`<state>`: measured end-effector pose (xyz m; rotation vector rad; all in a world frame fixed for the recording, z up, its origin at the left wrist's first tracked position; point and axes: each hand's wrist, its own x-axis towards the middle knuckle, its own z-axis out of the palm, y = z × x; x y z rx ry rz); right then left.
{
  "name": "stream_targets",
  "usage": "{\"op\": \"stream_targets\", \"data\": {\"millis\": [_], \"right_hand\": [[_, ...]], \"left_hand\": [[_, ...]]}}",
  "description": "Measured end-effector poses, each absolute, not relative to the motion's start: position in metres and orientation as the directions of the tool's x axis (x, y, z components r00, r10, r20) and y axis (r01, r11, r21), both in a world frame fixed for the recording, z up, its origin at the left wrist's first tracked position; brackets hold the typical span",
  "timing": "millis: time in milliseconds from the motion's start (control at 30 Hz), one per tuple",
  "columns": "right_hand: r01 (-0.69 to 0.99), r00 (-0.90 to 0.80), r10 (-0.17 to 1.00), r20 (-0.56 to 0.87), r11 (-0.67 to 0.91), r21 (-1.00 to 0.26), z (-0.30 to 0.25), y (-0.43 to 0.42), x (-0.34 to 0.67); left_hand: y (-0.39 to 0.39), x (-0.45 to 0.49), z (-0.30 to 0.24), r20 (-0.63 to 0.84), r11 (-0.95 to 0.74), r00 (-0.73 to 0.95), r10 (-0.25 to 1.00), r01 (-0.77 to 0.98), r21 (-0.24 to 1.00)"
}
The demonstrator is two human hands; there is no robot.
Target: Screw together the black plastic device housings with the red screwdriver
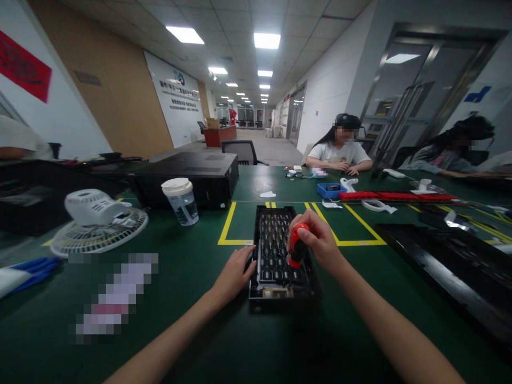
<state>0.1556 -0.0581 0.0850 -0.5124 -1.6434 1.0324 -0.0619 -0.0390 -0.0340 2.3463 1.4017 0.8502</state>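
Note:
In front of me on the green table lies a long black casing (276,294) with a honeycomb-like grid inside. My left hand (236,271) grips its left edge, fingertips against the rim and thumb below them. A red and black screwdriver (296,246) stands nearly upright over the right side of the grid, wrapped in the fingers of my right hand (318,237). Its tip is too dark to make out. At the near end of the casing sits a small tan part (276,293).
To the left are a lidded plastic cup (182,201), a white fan (100,221) and a large black box (192,178). A blue tray (331,190) and red strips (376,196) lie beyond. A black panel (448,266) is at right. A person (340,149) sits opposite.

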Motion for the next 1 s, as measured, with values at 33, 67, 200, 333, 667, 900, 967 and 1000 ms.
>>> {"op": "stream_targets", "data": {"millis": [33, 67, 200, 333, 667, 900, 967, 1000], "right_hand": [[-0.144, -0.319, 0.767, 0.556, 0.541, -0.829, 0.0858, -0.0587, 0.1554], [-0.114, -0.302, 0.773, 0.557, 0.551, -0.827, 0.0865, -0.0594, 0.1553], [0.049, -0.171, 0.808, 0.564, 0.579, -0.814, 0.0877, -0.0616, 0.1540], [0.139, -0.083, 0.817, 0.570, 0.576, -0.805, 0.0863, -0.0631, 0.1520], [0.333, -0.070, 0.779, 0.623, 0.607, -0.722, 0.0872, -0.0667, 0.1495], [0.219, -0.139, 0.805, 0.577, 0.593, -0.775, 0.0903, -0.0644, 0.1492], [0.185, -0.161, 0.813, 0.560, 0.582, -0.792, 0.0899, -0.0632, 0.1497], [0.173, -0.168, 0.819, 0.549, 0.573, -0.801, 0.0896, -0.0627, 0.1500]], "left_hand": [[-0.0390, -0.0620, -0.0336, 0.340, -0.491, 0.359, 0.869, 0.707, 0.509], [-0.0390, -0.0621, -0.0332, 0.337, -0.491, 0.361, 0.870, 0.707, 0.509], [-0.0391, -0.0623, -0.0325, 0.345, -0.494, 0.358, 0.868, 0.699, 0.518], [-0.0392, -0.0627, -0.0330, 0.346, -0.492, 0.354, 0.869, 0.690, 0.530], [-0.0386, -0.0630, -0.0347, 0.334, -0.479, 0.347, 0.876, 0.694, 0.538], [-0.0397, -0.0626, -0.0330, 0.338, -0.482, 0.347, 0.875, 0.695, 0.533], [-0.0399, -0.0625, -0.0328, 0.334, -0.480, 0.347, 0.876, 0.696, 0.534], [-0.0399, -0.0624, -0.0329, 0.332, -0.479, 0.348, 0.877, 0.696, 0.535]]}}
